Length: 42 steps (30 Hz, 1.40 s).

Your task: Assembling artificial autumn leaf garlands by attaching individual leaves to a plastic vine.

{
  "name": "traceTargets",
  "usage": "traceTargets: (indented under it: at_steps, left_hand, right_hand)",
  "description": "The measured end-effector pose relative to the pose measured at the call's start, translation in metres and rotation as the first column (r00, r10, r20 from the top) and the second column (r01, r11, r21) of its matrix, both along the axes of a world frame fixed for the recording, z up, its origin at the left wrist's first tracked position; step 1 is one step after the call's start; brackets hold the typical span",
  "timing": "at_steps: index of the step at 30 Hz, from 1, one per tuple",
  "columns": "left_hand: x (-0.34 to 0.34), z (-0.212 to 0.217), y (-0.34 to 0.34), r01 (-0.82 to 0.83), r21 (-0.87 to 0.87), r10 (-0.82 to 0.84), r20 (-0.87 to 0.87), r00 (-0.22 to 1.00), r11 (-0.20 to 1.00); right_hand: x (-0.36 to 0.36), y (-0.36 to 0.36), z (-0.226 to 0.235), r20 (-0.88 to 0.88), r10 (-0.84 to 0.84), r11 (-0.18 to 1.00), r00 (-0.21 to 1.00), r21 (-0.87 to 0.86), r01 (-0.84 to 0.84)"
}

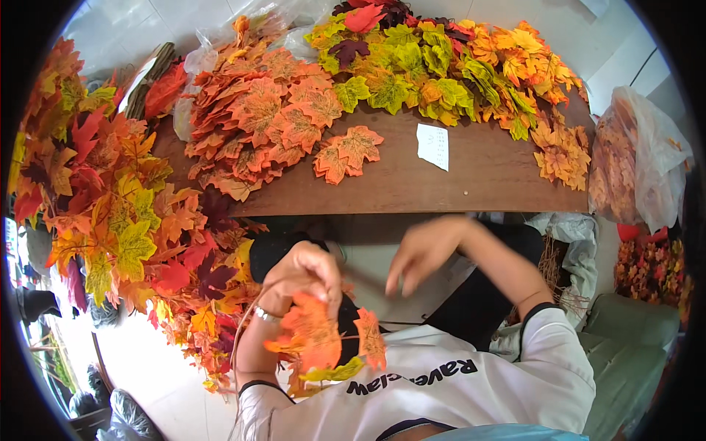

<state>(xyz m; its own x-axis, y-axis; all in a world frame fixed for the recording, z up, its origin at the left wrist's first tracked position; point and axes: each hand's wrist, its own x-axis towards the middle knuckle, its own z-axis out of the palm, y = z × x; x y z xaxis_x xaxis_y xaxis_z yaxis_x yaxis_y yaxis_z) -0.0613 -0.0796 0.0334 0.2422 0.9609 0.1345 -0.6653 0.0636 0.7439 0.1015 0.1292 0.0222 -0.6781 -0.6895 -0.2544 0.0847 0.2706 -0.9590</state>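
My left hand [305, 272] is closed round a stem of an artificial maple-leaf spray [315, 334]. Orange leaves and one yellow-green leaf hang from it in front of my white shirt [456, 360]. A thin brown stem [237, 345] curves down beside my left wrist. My right hand [426, 253] is held apart from the left, just off the table's near edge, its bent fingers smeared by motion. Nearest on the brown table [412, 184] lies a small bunch of orange leaves [349, 153], next to a big stack of orange leaves [268, 110].
Yellow-green leaves [404, 66] and orange-yellow leaves [529, 59] line the table's far side. A white paper slip [433, 147] lies on the tabletop. Mixed autumn leaf sprays [125, 220] crowd the left. On the right are a plastic bag of leaves [636, 162] and a green seat [625, 353].
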Motion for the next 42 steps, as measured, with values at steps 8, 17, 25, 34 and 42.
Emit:
traceTargets:
  at_steps: [8,17,25,34,42]
  left_hand:
    - [0.010,0.012,0.059,-0.229,0.035,0.227,0.038,0.973,0.973]
    - [-0.014,-0.001,0.058,-0.459,-0.024,0.454,-0.103,0.885,0.888]
    - [-0.015,0.004,0.050,-0.592,-0.082,0.515,-0.406,0.755,0.802]
    - [-0.012,0.000,0.061,-0.559,0.032,0.510,-0.456,0.730,0.829]
    - [-0.015,-0.004,0.066,-0.655,-0.236,0.631,-0.179,0.755,0.718]
  right_hand:
    - [-0.138,0.227,0.041,-0.694,-0.720,0.179,-0.008,-0.198,0.964]
    - [-0.267,0.289,-0.018,-0.915,-0.377,-0.127,0.141,0.202,0.971]
    - [-0.261,0.293,-0.010,-0.510,-0.860,-0.008,-0.031,-0.046,0.999]
    - [-0.267,0.298,-0.020,-0.860,-0.508,-0.210,-0.051,0.066,0.976]
    - [-0.246,0.259,0.074,-0.596,-0.802,-0.179,-0.040,0.176,0.968]
